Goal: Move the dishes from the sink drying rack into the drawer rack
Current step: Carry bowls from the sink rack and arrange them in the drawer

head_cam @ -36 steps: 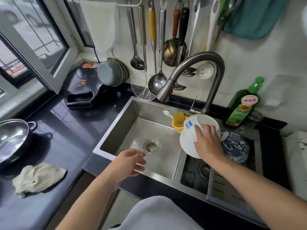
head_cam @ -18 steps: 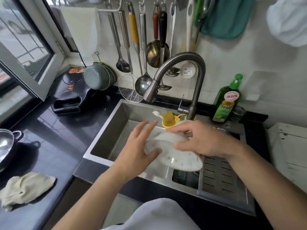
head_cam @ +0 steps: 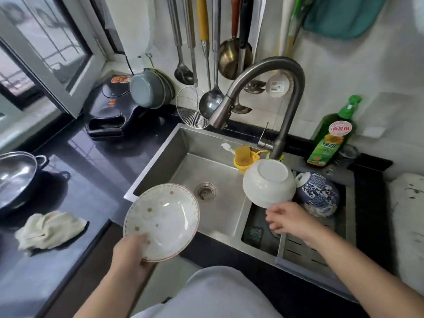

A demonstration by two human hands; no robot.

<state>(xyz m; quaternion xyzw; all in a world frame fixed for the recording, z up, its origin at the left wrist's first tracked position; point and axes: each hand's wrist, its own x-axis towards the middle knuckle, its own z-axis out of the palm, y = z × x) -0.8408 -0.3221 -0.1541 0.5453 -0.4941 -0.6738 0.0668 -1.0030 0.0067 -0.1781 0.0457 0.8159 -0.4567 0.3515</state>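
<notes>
Head view, close above sink (head_cam: 206,161)

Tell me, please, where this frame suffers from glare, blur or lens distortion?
Head view: wide-angle bending curves the window frame and the picture's edges; window light glares off the speckled plate and the black counter; the right hand is motion-blurred; the corners look soft.
</notes>
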